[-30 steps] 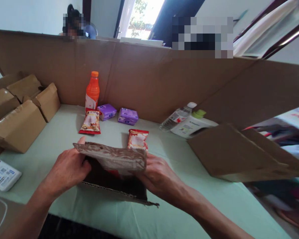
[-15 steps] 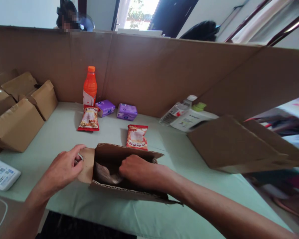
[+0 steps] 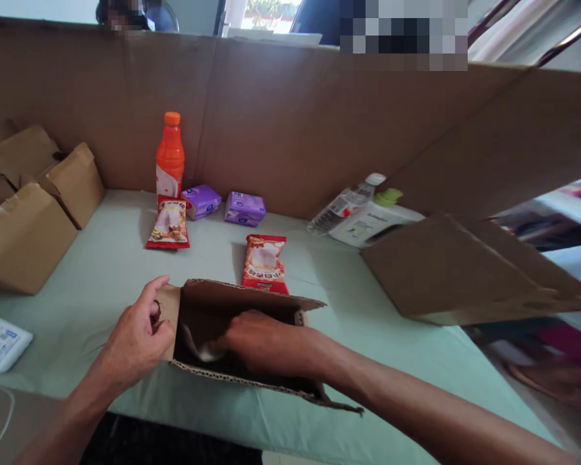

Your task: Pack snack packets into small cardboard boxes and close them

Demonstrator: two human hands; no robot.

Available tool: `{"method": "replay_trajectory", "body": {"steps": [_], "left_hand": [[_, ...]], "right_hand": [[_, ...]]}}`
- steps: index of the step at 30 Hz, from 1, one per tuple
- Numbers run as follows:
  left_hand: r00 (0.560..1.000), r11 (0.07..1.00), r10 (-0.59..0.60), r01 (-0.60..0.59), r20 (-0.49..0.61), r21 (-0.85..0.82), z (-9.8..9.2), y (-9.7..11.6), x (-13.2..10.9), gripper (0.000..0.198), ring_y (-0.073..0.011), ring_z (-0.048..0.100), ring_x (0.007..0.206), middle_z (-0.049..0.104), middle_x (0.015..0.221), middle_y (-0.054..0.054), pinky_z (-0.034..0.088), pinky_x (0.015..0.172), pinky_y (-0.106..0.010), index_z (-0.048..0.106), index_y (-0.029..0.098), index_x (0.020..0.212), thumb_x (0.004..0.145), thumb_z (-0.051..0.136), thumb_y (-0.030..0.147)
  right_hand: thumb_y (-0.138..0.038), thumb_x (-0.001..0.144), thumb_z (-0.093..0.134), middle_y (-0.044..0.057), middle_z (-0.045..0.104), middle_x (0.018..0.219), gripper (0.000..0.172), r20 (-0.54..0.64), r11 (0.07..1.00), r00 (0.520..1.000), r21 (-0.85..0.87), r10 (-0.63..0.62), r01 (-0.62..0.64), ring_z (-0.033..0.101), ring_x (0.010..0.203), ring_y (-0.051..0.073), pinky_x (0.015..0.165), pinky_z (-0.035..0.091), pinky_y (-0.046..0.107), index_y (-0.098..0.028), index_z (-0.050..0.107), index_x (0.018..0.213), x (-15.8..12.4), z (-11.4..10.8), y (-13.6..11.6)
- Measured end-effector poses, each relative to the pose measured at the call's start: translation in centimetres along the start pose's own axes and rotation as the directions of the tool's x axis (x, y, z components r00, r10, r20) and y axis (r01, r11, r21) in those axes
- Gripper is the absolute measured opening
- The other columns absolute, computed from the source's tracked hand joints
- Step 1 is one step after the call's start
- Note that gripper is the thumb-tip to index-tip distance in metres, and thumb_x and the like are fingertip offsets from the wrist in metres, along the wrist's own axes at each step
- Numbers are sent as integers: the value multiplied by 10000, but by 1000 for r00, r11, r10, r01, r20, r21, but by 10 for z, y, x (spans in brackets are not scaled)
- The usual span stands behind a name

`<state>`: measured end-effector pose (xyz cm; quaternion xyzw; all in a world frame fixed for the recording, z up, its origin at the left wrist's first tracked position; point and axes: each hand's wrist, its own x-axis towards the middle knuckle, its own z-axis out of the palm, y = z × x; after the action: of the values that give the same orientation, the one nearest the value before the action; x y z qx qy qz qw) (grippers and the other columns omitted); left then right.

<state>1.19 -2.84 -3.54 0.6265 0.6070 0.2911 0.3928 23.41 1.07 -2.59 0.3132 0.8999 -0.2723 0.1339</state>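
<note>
A small open cardboard box (image 3: 252, 298) lies on the pale green table near me. My left hand (image 3: 135, 342) grips the box's left flap, fingers curled round its edge. My right hand (image 3: 256, 339) reaches inside the box, fingers closed low down against a pale wrapped item (image 3: 201, 347); what it holds is partly hidden. Just beyond the box lies a red snack packet (image 3: 265, 263).
Another red snack packet (image 3: 168, 224), an orange bottle (image 3: 169, 157) and two purple packs (image 3: 223, 205) sit by the tall cardboard wall. Clear and white bottles (image 3: 363, 215) lie right, beside a large flat box (image 3: 455, 274). Closed cartons (image 3: 26, 206) stack left; a white device (image 3: 0, 341) lies near.
The packet both hands held over the box is now down inside it. My right hand went into the box; my left hand moved to the left flap. The camera tilted downward.
</note>
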Motion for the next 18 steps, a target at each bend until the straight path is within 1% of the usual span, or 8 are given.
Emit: {"method": "replay_trajectory", "body": {"steps": [3,6,7,9,11,12,15,18], "left_hand": [[1000,999,-20,20,-5,-47,-1,2,-1,708,-110,346,520,338,630,97,320,522,-246,410,149,1495,803,511,267],[997,981,13,-27,-77,-191,-4,-7,-8,749,-123,479,592,471,691,70,446,615,-265,338,183,1543,858,598,335],[991,966,44,-73,-123,-246,-7,-14,-12,764,-146,560,678,552,766,37,500,699,-296,324,202,1552,871,625,372],[966,934,143,-204,-214,-294,-11,-31,-21,773,-225,661,931,664,1005,-54,540,891,-392,332,244,1556,888,652,466],[935,921,271,-321,-229,-220,-14,-46,-30,712,-307,626,1187,650,1257,-120,519,1015,-461,397,280,1530,911,619,552],[920,917,340,-370,-194,-148,-14,-50,-33,667,-329,585,1275,620,1347,-130,510,1047,-478,439,293,1507,923,595,573],[849,847,528,-525,-9,82,-7,-50,-37,568,-341,522,1371,572,1459,-119,492,1099,-506,511,298,1455,932,608,495],[743,716,666,-662,65,222,4,-36,-32,603,-320,569,1330,626,1412,-117,436,1158,-541,492,267,1460,898,683,376]], "right_hand": [[-137,880,595,65,792,935,291,23,1000,1000,-30,0,0,726,802,219,718,512,288,-219,789,1079,-12,-6,-1],[-258,952,592,88,782,1019,247,-305,1000,952,-4,-24,24,733,897,240,785,556,332,-208,768,1118,-55,-12,4],[-268,978,564,89,780,1016,250,-465,1000,885,24,-4,17,733,903,229,792,566,329,-209,762,1118,-73,-10,7],[-274,1012,523,70,779,922,248,-719,994,689,105,89,-19,735,819,191,726,579,288,-230,761,1068,-108,2,15],[-300,1007,555,49,771,842,211,-826,981,531,182,190,-68,732,738,175,646,579,259,-257,762,995,-131,21,23],[-326,996,582,51,775,859,193,-836,974,501,210,224,-84,740,754,182,639,585,260,-265,765,989,-136,33,26],[-453,1017,521,79,773,1096,315,-798,966,560,257,224,-20,740,1002,238,843,607,354,-280,764,1120,-132,61,31],[-555,1057,307,72,726,1257,511,-757,944,634,305,157,130,651,1219,280,1088,479,513,-316,685,1306,-120,74,30]]}}
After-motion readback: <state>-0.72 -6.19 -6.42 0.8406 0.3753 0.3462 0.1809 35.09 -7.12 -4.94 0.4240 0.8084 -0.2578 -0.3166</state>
